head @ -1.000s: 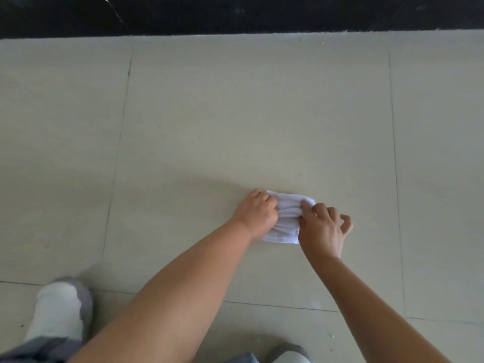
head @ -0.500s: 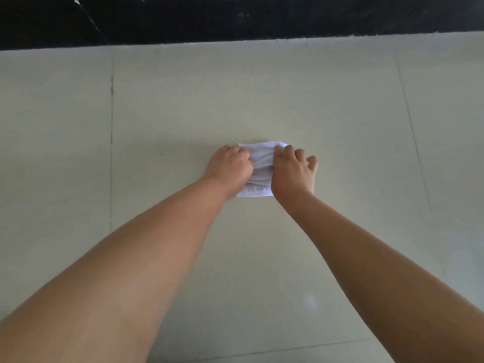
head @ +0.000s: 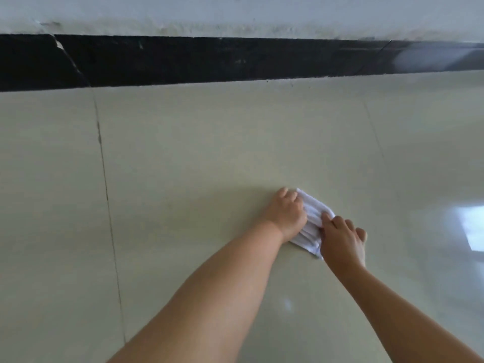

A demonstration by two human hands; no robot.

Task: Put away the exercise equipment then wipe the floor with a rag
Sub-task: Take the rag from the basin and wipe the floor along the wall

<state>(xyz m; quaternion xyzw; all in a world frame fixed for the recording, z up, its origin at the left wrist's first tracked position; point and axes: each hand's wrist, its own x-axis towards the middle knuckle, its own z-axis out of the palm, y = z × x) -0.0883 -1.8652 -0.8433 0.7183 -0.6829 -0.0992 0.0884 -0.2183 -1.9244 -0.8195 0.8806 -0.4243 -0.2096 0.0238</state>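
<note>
Pale tiled floor (head: 209, 158) fills most of the view, w/ dark grout lines and a bright reflection at the right edge. Black baseboard (head: 209, 61) runs along the far side, w/ a scuffed white wall (head: 235, 14) above it. Both bare forearms reach fwd from the bottom of the view. White rag (head: 313, 221) lies bunched on the floor, right of centre, between the hands. Left hand (head: 286, 213) has fingers curled, gripping the rag's left side. Right hand (head: 341, 238) grips its right side, fingers bent over the edge.
</note>
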